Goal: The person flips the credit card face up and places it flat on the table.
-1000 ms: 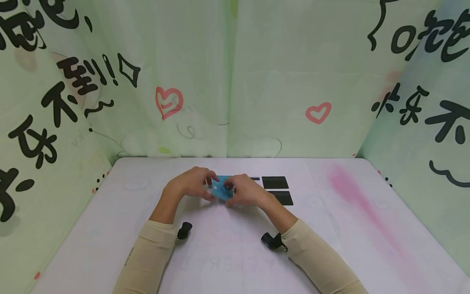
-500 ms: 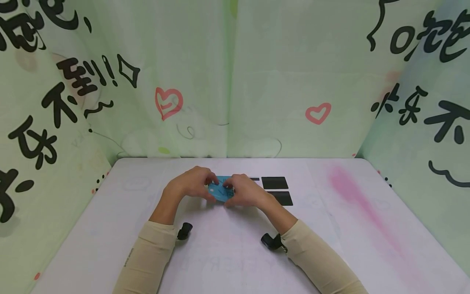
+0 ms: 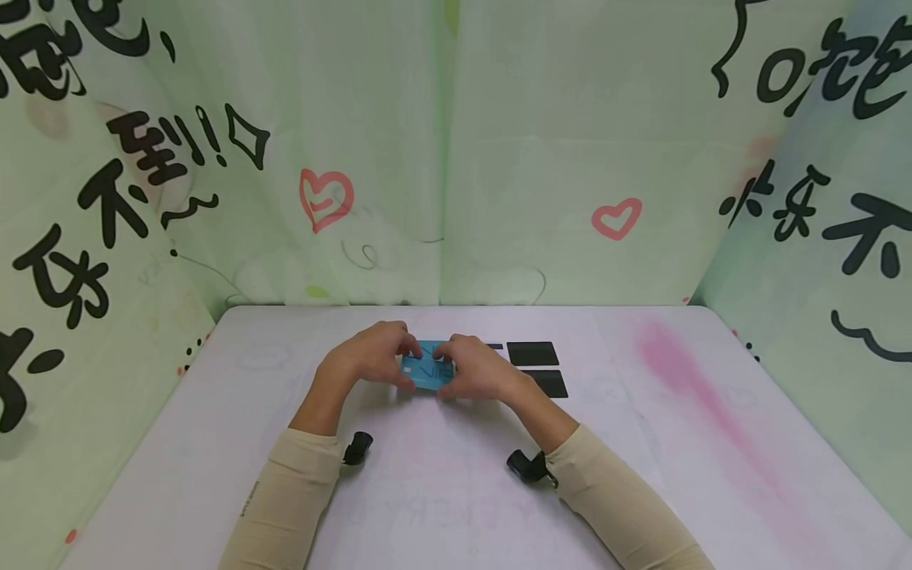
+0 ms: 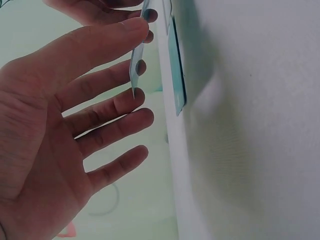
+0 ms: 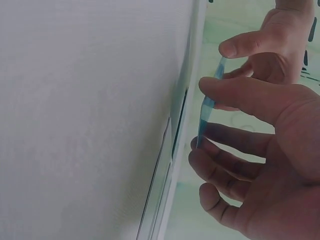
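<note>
A light blue card [image 3: 426,366] is held just above the white table between both hands. My left hand [image 3: 369,356] grips its left part between thumb and fingers. From the other side my right hand [image 3: 479,368] holds the right part, its fingers covering that end. In the left wrist view the held card [image 4: 135,70] is seen nearly edge-on, and a second bluish card [image 4: 176,75] lies on the table beneath. In the right wrist view the thumb and fingers of my right hand [image 5: 250,135] pinch the card [image 5: 205,115].
Right of my hands lie two black cards, a far one [image 3: 533,354] and a near one [image 3: 547,384] partly behind my right wrist. A dark strip [image 3: 495,347] shows past my right hand. A printed curtain [image 3: 513,158] surrounds the table [image 3: 427,491].
The held blue card has shifted slightly left toward my left hand and turned from a slant to nearly straight. Both hands have stayed almost in place.
</note>
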`<state>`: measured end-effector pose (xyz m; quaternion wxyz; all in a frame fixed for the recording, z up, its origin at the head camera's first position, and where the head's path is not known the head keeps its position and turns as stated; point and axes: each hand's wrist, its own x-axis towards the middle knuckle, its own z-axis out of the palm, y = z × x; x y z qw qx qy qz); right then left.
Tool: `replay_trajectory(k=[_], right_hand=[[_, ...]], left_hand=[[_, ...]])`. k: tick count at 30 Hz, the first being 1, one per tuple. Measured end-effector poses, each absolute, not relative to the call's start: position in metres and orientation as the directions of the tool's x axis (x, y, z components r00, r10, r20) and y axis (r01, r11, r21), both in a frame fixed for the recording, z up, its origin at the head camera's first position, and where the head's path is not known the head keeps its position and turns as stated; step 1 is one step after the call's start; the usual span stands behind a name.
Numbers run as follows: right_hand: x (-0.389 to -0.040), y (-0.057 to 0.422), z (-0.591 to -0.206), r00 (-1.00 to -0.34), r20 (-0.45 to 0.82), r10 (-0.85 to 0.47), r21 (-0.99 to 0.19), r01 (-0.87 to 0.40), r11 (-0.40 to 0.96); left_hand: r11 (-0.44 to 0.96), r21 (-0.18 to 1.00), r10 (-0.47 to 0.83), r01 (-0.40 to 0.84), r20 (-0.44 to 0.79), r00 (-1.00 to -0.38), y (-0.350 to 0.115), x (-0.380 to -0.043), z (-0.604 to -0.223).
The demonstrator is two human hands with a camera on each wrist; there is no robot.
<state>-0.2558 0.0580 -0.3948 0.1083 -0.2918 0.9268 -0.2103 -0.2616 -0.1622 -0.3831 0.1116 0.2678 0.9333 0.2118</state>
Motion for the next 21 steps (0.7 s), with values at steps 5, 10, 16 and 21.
replay_trajectory(k=[5,10,16,21], right_hand=[[-0.2571,0.0595,-0.3952,-0.804,-0.079,-0.590,-0.435,-0.505,0.746],[-0.2581,0.0607,-0.3956,-0.801,-0.083,-0.592,-0.430,-0.508,0.747],[-0.2596,0.0612,-0.3962,-0.798,-0.097,-0.594,-0.429,-0.505,0.749],[-0.2596,0.0612,-0.3966,-0.791,-0.104,-0.603,-0.443,-0.506,0.740]], left_hand=[[0.793,0.436,0.521,0.426,-0.122,-0.845,-0.1623,-0.2626,-0.3848],[0.809,0.424,0.500,0.406,-0.135,-0.856,-0.1624,-0.2639,-0.3879],[0.824,0.398,0.491,0.402,-0.150,-0.858,-0.1600,-0.2646,-0.3905],[0.837,0.392,0.478,0.382,-0.183,-0.859,-0.1575,-0.2649,-0.3916]])
